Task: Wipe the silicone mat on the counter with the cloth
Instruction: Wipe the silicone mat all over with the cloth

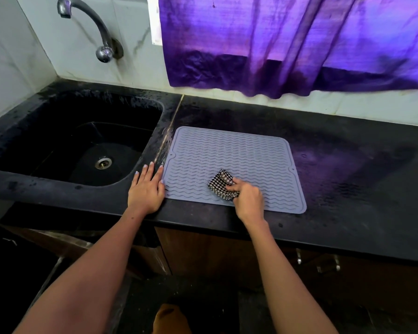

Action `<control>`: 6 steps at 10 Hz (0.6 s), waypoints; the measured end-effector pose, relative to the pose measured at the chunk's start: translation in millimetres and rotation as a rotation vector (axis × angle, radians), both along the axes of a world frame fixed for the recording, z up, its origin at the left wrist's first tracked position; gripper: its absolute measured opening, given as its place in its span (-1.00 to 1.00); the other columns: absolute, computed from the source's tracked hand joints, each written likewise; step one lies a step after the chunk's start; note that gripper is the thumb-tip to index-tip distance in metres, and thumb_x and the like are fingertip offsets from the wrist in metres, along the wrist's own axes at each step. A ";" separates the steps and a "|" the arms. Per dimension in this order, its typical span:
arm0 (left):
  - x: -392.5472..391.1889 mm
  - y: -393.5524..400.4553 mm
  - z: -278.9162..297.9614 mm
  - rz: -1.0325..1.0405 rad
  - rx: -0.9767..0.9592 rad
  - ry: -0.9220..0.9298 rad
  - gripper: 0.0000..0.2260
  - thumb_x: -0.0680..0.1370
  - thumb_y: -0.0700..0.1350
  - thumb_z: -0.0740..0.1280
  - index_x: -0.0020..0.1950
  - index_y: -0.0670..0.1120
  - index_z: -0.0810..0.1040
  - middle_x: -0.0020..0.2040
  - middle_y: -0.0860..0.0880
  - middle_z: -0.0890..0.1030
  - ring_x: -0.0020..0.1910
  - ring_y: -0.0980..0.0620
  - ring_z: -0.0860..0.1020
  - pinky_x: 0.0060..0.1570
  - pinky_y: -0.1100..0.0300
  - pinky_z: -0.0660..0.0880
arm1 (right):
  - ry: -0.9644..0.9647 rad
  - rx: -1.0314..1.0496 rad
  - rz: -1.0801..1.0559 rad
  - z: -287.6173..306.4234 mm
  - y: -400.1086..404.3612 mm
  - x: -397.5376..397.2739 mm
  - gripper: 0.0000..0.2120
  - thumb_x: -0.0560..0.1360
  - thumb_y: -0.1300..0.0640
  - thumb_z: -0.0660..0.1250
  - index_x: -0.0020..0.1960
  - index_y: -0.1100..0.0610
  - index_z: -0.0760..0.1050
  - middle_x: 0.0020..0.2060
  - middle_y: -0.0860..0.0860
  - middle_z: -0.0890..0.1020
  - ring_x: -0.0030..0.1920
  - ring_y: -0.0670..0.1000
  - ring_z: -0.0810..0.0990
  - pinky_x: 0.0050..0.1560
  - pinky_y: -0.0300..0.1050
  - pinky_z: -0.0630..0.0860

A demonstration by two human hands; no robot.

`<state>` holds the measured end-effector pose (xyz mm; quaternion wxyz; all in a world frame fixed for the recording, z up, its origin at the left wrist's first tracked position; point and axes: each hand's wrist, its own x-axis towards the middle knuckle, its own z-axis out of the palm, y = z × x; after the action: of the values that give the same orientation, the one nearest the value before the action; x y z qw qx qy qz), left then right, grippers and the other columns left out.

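The black sink (82,145) sits far left, set into the bench (348,169). Your left hand (146,189) lies flat with straight fingers at the silicone mat's (239,155) left edge, likely pinning it so it won't slide. On the mat's near half, your right hand (247,200) has a closed grip bunching the checked cloth (221,185) against the ridges, placed to scrub.

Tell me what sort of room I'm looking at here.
Most likely a home kitchen: a black sink with a wall tap set into a dark stone counter, where a grey silicone mat is being wiped with a checked cloth.
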<state>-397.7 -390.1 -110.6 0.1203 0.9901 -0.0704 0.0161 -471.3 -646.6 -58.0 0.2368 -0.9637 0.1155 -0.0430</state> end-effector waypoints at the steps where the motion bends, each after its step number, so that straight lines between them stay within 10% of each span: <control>1: -0.2 0.3 0.1 -0.002 0.008 0.000 -0.54 0.65 -0.01 -0.06 0.55 -0.02 0.05 0.57 -0.08 0.01 0.56 -0.03 -0.05 0.52 0.02 -0.14 | -0.026 0.001 -0.009 -3.7 -0.1 -1.7 -0.58 0.43 0.35 0.32 0.17 -0.04 0.59 0.34 -0.14 0.46 0.24 -0.01 0.52 0.29 -0.11 0.38; 6: -2.6 -0.2 3.2 0.001 -0.010 -0.003 -0.54 0.65 -0.03 -0.04 0.55 -0.04 0.06 0.57 -0.10 0.02 0.56 -0.05 -0.04 0.52 0.01 -0.14 | -0.031 0.126 -0.153 8.7 -26.8 4.1 -0.62 0.45 0.34 0.30 0.13 -0.02 0.61 0.25 -0.06 0.56 0.19 0.03 0.55 0.22 -0.13 0.43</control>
<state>-400.4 -390.3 -107.5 0.1250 0.9895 -0.0702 0.0181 -467.2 -673.4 -49.4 0.2946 -0.9346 0.1874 -0.0684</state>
